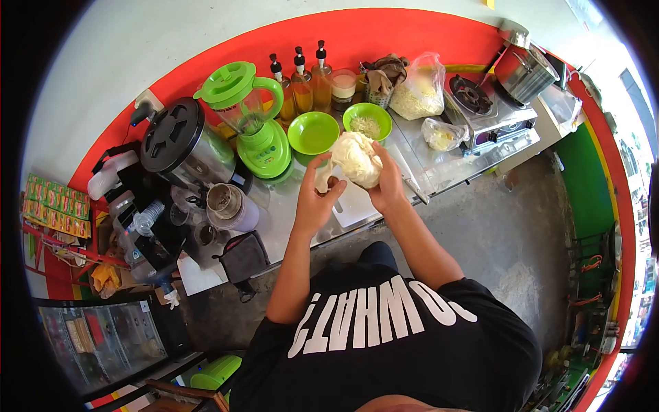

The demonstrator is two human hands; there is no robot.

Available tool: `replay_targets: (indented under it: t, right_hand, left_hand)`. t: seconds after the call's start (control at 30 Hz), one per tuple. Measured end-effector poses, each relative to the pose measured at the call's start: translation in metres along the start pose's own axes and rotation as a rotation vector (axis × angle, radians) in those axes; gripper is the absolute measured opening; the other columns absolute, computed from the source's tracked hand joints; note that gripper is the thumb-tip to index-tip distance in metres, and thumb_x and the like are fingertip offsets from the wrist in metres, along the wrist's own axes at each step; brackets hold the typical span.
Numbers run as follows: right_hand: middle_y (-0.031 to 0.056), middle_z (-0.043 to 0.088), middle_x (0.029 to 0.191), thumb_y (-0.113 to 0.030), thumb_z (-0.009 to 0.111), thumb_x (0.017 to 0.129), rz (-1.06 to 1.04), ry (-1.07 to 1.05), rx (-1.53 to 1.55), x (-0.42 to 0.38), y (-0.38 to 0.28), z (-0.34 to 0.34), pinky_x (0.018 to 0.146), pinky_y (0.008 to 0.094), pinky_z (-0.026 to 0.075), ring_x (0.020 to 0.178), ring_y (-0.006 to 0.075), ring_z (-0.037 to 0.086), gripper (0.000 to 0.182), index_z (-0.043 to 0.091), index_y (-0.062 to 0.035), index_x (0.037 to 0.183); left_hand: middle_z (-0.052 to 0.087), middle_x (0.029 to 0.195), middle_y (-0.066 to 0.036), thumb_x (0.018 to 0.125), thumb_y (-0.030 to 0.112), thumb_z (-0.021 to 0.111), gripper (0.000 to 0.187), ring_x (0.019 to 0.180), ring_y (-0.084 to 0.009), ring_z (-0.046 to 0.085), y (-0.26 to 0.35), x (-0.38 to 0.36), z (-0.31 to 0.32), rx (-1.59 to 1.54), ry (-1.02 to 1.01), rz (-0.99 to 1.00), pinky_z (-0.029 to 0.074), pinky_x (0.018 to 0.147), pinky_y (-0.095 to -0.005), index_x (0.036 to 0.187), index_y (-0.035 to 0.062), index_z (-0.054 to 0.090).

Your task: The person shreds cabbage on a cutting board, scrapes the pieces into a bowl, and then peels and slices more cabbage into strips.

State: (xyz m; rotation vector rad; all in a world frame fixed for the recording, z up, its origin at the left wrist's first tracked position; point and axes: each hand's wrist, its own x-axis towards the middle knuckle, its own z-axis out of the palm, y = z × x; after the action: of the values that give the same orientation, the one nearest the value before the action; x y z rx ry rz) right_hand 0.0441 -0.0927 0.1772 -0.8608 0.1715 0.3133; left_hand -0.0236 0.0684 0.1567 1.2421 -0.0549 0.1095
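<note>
A pale, whitish cabbage (355, 158) with ragged outer leaves is held up over the counter between my hands. My right hand (388, 182) is wrapped around its right side. On the other side, my left hand (317, 200) grips the cabbage at a loose leaf, with thumb and fingers curled in. Beneath them, partly covered, lies a white cutting board (355, 208) at the counter edge. Just behind the cabbage stand a green bowl (386, 118) with pale shreds in it and another green bowl (314, 134). A long, thin metal utensil (416, 189) lies right of the board.
Left on the counter (278, 237) are a green blender (257, 137) and a large black-lidded steel container (175, 137). Pump bottles (300, 89) line the red wall. A bag of shreds (420, 89), a smaller bag (443, 134) and a gas stove (501, 127) are to the right.
</note>
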Motion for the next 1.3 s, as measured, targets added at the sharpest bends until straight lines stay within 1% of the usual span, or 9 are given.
replay_targets:
  t: [0.1,0.17,0.3,0.37,0.57,0.8,1.1,1.17,1.3]
  right_hand:
    - [0.0131,0.068,0.125,-0.037,0.059,0.102,0.068,0.116,-0.046,-0.006,-0.005,-0.001,0.088,0.0465,0.060,0.108,0.0245,0.071,0.049,0.053,-0.0032,0.137]
    - [0.0124,0.069,0.123,-0.039,0.059,0.102,0.136,0.126,-0.073,-0.007,-0.007,-0.003,0.089,0.0469,0.060,0.107,0.0244,0.071,0.049,0.054,-0.0048,0.136]
    - [0.0130,0.069,0.122,-0.041,0.057,0.102,0.182,0.112,-0.105,0.001,-0.001,-0.016,0.083,0.0446,0.062,0.107,0.0238,0.071,0.048,0.057,-0.0054,0.134]
    - [0.0195,0.066,0.116,-0.033,0.072,0.095,0.160,0.093,-0.106,0.006,0.004,-0.021,0.077,0.0456,0.064,0.099,0.0297,0.073,0.053,0.047,0.0007,0.127]
    - [0.0183,0.054,0.118,-0.033,0.079,0.089,0.023,0.299,-0.248,-0.006,0.000,-0.001,0.069,0.0407,0.061,0.094,0.0254,0.068,0.066,0.027,-0.0082,0.122]
    - [0.0180,0.055,0.117,-0.033,0.080,0.088,0.011,0.304,-0.221,-0.002,0.000,-0.007,0.069,0.0398,0.061,0.095,0.0251,0.068,0.066,0.029,-0.0093,0.122]
    - [0.0176,0.057,0.115,-0.024,0.074,0.095,-0.154,0.229,-0.157,0.002,0.010,-0.006,0.070,0.0381,0.061,0.097,0.0240,0.068,0.053,0.031,-0.0091,0.122]
    - [0.0176,0.056,0.117,-0.021,0.076,0.093,-0.219,0.201,-0.173,-0.002,0.008,-0.001,0.070,0.0332,0.059,0.096,0.0210,0.065,0.055,0.029,-0.0108,0.120]
    - [0.0176,0.056,0.116,-0.019,0.075,0.094,-0.270,0.144,-0.203,-0.001,0.003,-0.004,0.070,0.0324,0.059,0.097,0.0206,0.065,0.053,0.029,-0.0108,0.119]
  left_hand:
    - [0.059,0.111,-0.011,0.086,0.011,0.080,0.070,0.097,-0.0175,0.057,0.036,-0.011,0.014,0.544,0.055,-0.167,0.048,0.082,-0.0329,0.148,0.0164,0.047]
    - [0.058,0.110,-0.013,0.084,0.018,0.083,0.069,0.100,-0.0244,0.055,0.039,-0.016,0.021,1.052,0.338,0.107,0.046,0.085,-0.0368,0.146,0.0190,0.054]
    - [0.059,0.117,-0.012,0.079,0.019,0.085,0.063,0.111,-0.0308,0.053,0.042,-0.008,0.016,1.114,0.228,0.448,0.046,0.090,-0.0416,0.137,0.0188,0.063]
    - [0.061,0.125,-0.007,0.076,0.017,0.085,0.057,0.111,-0.0283,0.053,0.035,0.002,0.013,1.005,0.004,0.622,0.048,0.087,-0.0405,0.130,0.0186,0.069]
    - [0.064,0.114,-0.007,0.076,0.010,0.084,0.036,0.101,-0.0281,0.057,0.023,0.008,0.009,0.949,-0.062,0.598,0.050,0.086,-0.0392,0.111,0.0118,0.074]
    - [0.063,0.110,-0.008,0.081,0.007,0.078,0.026,0.099,-0.0303,0.057,0.028,0.012,0.017,0.844,-0.068,0.543,0.050,0.087,-0.0410,0.101,0.0051,0.061]
    - [0.062,0.124,-0.017,0.095,0.007,0.064,0.031,0.115,-0.0293,0.059,-0.008,0.014,0.017,0.651,0.220,0.625,0.048,0.094,-0.0370,0.125,0.0009,0.056]
    - [0.052,0.146,-0.018,0.099,0.018,0.061,0.053,0.133,-0.0308,0.052,-0.014,0.012,0.012,0.633,0.158,0.475,0.045,0.105,-0.0403,0.147,0.0012,0.044]
    - [0.045,0.154,-0.016,0.096,0.025,0.069,0.079,0.141,-0.0313,0.047,-0.025,0.014,0.007,0.179,0.035,0.303,0.041,0.112,-0.0411,0.158,0.0016,0.026]
